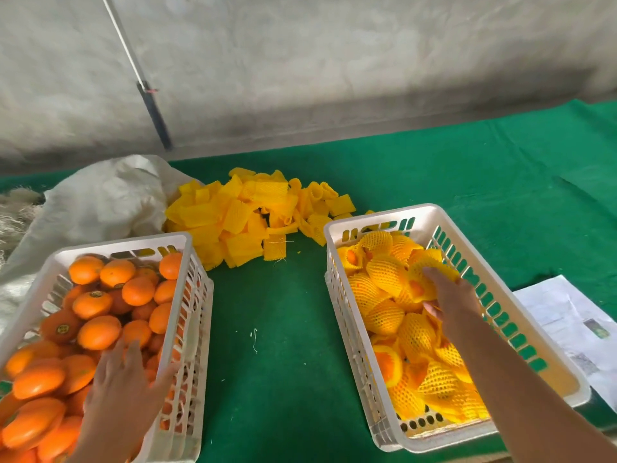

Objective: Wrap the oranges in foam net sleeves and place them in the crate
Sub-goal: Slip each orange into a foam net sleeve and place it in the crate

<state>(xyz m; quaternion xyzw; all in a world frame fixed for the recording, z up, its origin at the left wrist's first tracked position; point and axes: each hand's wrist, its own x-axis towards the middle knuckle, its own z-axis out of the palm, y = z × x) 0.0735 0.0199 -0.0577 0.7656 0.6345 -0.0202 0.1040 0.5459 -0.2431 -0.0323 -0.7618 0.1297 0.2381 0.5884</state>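
Note:
A white crate at the left holds several bare oranges. My left hand hovers over them near the crate's right wall, fingers spread and blurred, with nothing in it. A second white crate at the right holds several oranges in yellow foam net sleeves. My right hand reaches into this crate, and its fingers curl round a wrapped orange near the far right wall. Between the crates, further back, lies a pile of loose yellow sleeves.
Green cloth covers the table. A white sack lies behind the left crate. Printed papers sit by the right crate's outer side. A pole leans against the grey wall behind.

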